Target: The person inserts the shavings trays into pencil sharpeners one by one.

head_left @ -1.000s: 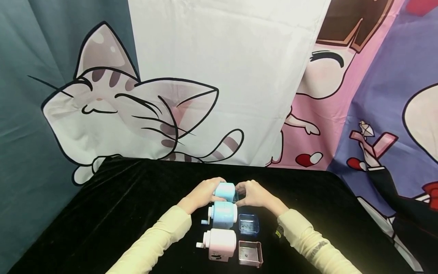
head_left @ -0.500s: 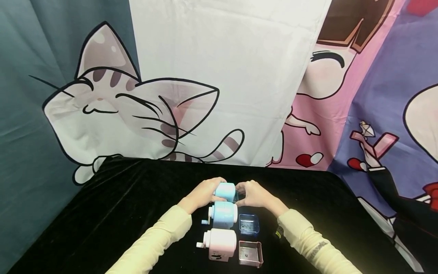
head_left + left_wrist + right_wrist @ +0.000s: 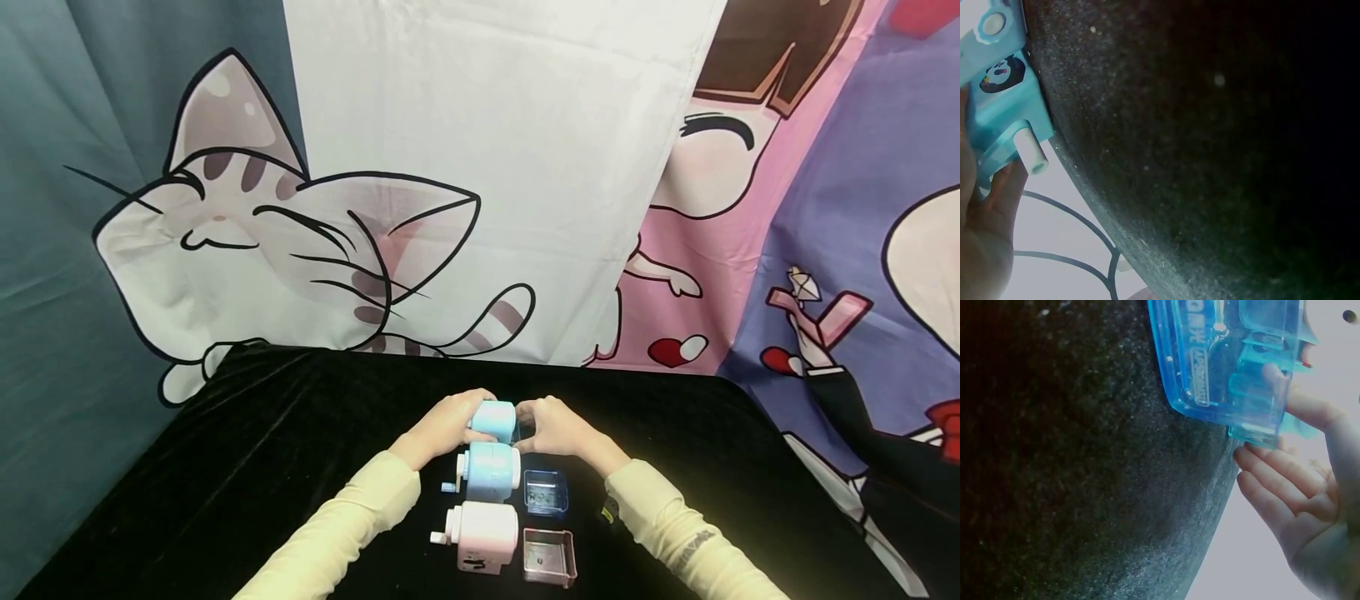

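Head view shows a turquoise plastic crank sharpener (image 3: pixel 492 420) between the two hands, gripped by the left hand (image 3: pixel 444 425), whose fingers and thumb curl round its body. Right hand (image 3: pixel 558 427) pinches a clear turquoise plastic tray (image 3: pixel 1254 434) at the sharpener's side; whether the tray is wholly free of the body cannot be told. Just nearer the person than the hands stands a sky-blue plastic crank sharpener (image 3: pixel 491 471), with a clear dark-blue plastic tray (image 3: pixel 546 510) apart from it, below the right hand. Nearer again are a pale-pink plastic crank sharpener (image 3: pixel 487 529) and, beside it, a clear pink plastic tray (image 3: pixel 550 577). Black velvety cloth (image 3: pixel 300 467) lies beneath. Judging by this layout, two trays are already out and only the turquoise one remains in hand.
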A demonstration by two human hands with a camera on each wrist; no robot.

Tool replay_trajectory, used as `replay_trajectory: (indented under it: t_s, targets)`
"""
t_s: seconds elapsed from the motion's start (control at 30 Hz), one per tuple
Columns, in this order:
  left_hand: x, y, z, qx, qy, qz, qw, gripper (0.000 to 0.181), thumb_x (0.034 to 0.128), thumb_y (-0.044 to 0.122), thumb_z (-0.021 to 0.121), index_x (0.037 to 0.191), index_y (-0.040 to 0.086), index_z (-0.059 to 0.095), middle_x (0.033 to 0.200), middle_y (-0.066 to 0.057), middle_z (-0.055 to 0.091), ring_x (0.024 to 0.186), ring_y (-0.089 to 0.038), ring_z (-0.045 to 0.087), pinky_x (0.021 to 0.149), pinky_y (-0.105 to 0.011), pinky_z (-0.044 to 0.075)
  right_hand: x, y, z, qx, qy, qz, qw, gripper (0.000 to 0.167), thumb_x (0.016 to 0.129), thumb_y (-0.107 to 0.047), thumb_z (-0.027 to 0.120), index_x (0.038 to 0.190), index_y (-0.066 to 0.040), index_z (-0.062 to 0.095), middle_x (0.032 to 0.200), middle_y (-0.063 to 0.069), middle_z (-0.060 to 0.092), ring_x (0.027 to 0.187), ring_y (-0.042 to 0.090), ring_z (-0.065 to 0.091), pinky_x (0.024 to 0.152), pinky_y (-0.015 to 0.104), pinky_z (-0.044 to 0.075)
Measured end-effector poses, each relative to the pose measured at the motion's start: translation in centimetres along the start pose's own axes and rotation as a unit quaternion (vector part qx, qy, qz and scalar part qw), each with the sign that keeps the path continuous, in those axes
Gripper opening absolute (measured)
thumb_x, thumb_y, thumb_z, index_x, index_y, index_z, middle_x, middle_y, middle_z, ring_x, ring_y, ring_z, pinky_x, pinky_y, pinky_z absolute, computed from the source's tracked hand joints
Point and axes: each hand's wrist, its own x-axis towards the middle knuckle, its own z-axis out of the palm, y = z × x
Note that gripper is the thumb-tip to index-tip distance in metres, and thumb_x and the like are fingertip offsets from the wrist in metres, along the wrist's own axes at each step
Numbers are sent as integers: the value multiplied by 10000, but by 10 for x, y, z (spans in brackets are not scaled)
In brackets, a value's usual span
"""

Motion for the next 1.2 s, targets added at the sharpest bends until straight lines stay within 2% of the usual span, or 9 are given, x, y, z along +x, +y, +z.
replay_trajectory:
  t_s: [0.4,0.7,1.2]
  targets:
    - [1,-1,2,31,31,17,10000,544,791,337,780,1221,109,535,1148,-38,638,946,-161,591,882,-355,503,4,-1,2,14,69,-130,9999,406,753,-224,807,1081,-33,664,1064,109,725,929,223,716,796,347,574]
    - [0,-2,2,47,52,5,10000,546,787,333,785,1218,112,531,1147,-41,638,944,-165,594,877,-354,506,5,-1,5,226,70,-108,9997,422,754,-226,814,1086,-15,662,1069,125,722,943,233,714,806,346,569]
    - [0,-1,2,85,117,8,9999,527,777,351,789,1178,132,526,1114,-17,644,911,-141,592,853,-332,507,9,-4,5,26,89,-277,9996,385,739,-236,827,1016,-19,670,981,108,738,865,192,721,766,302,577]
